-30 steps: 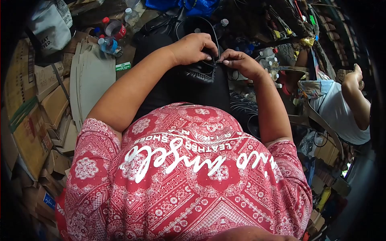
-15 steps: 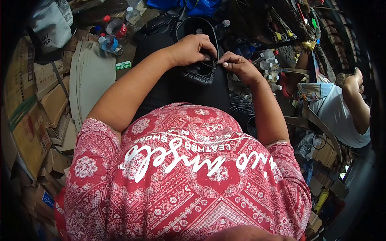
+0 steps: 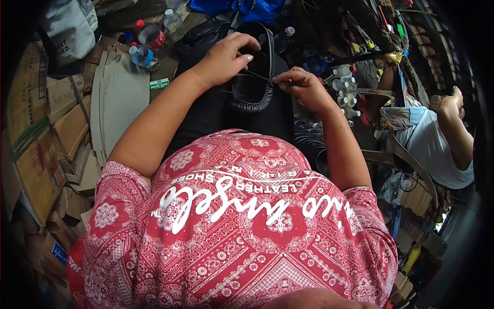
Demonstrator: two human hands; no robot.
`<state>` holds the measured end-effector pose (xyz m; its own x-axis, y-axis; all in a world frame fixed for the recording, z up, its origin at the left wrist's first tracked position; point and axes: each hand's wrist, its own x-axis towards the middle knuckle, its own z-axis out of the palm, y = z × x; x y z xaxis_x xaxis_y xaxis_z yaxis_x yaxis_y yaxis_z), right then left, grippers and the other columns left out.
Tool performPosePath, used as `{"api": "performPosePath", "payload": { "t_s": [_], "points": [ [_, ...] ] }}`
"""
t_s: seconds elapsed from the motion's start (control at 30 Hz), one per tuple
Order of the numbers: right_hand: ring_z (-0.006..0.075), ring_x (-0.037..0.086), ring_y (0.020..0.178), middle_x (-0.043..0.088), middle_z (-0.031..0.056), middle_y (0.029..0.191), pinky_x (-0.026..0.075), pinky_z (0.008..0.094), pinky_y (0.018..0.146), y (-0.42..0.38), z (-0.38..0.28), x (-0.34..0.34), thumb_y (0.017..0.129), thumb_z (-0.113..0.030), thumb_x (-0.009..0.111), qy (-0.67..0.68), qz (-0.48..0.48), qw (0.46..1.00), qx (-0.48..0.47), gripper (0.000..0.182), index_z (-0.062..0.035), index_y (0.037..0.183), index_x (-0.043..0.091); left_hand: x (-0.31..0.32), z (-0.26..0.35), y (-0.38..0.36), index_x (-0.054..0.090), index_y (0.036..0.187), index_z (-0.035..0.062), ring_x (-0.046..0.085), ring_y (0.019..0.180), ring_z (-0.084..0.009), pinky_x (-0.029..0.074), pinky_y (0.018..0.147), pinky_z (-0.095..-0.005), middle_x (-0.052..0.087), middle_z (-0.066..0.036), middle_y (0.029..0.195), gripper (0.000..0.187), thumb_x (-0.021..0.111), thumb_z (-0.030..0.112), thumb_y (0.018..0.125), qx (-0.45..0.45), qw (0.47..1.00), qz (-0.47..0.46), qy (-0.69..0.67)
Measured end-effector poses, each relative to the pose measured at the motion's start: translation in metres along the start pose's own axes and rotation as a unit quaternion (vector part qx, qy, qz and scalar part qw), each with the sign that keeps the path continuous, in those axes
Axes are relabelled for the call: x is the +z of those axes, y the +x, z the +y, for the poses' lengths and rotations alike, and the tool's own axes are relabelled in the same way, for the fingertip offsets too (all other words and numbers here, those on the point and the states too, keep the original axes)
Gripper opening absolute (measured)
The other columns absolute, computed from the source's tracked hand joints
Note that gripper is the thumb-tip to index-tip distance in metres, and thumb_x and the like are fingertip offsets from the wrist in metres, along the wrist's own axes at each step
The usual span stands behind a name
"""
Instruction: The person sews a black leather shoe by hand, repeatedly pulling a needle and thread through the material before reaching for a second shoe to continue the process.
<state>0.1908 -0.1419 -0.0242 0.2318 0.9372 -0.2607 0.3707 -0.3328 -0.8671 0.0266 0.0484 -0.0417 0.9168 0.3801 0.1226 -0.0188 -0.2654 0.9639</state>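
A black leather shoe upper (image 3: 251, 100) with a gathered, puckered edge rests on my lap, its opening facing up. My right hand (image 3: 301, 86) pinches at its right rim, thumb and forefinger pressed together. A thin thread (image 3: 256, 76) runs from that rim toward my left hand (image 3: 226, 59), which hovers over the upper's left side. The left fingers are curled, with the thumb apart from the forefinger tip; the thread passes beneath them, and its exact grip is hidden. Whether a needle is in either hand is too small to tell.
Plastic bottles (image 3: 145, 56) and a small green box (image 3: 159, 83) lie left of my knees. Cardboard pieces (image 3: 69, 123) are stacked at the left. Small bottles (image 3: 346, 85) stand to the right, near a chair frame (image 3: 406, 154). Another person's arm (image 3: 453, 116) shows at the far right.
My left hand has moved up and left, away from the rim, and the thread now stretches across the opening. The right hand has shifted slightly and stays at the rim.
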Motion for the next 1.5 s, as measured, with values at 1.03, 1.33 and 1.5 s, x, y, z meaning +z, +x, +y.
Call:
{"api": "performPosePath", "payload": {
  "t_s": [1.03, 1.33, 1.5],
  "points": [
    [0.0103, 0.057, 0.097, 0.06, 0.0007, 0.099, 0.044, 0.025, 0.086, 0.0, 0.003, -0.002, 0.086, -0.007, 0.065, 0.057, -0.011, 0.996, 0.061, 0.02, -0.0058, 0.105, 0.068, 0.008, -0.009, 0.011, 0.065, 0.093, 0.0009, 0.057, 0.077, -0.0084, 0.046, 0.073, -0.0253, 0.066, -0.003, 0.082, 0.017, 0.068, 0.014, 0.083, -0.083, 0.986, -0.142, 0.038],
    [0.0113, 0.059, 0.096, 0.061, 0.0021, 0.102, 0.046, 0.0255, 0.086, 0.003, 0.01, -0.003, 0.086, -0.004, 0.063, 0.079, -0.016, 0.996, 0.045, 0.021, -0.0061, 0.106, 0.069, 0.008, -0.014, 0.013, 0.069, 0.091, 0.0032, 0.066, 0.077, -0.0199, 0.05, 0.073, -0.0315, 0.069, -0.011, 0.083, 0.025, 0.073, 0.022, 0.075, -0.1, 0.985, -0.123, 0.067],
    [0.011, 0.058, 0.096, 0.062, 0.0015, 0.101, 0.046, 0.0254, 0.087, 0.003, 0.012, -0.003, 0.087, -0.004, 0.063, 0.096, -0.022, 0.994, 0.036, 0.02, -0.0057, 0.105, 0.069, 0.007, -0.012, 0.014, 0.07, 0.09, 0.0032, 0.066, 0.076, -0.0218, 0.05, 0.072, -0.0319, 0.069, -0.012, 0.082, 0.027, 0.074, 0.023, 0.073, -0.094, 0.985, -0.114, 0.086]
  ]
}}
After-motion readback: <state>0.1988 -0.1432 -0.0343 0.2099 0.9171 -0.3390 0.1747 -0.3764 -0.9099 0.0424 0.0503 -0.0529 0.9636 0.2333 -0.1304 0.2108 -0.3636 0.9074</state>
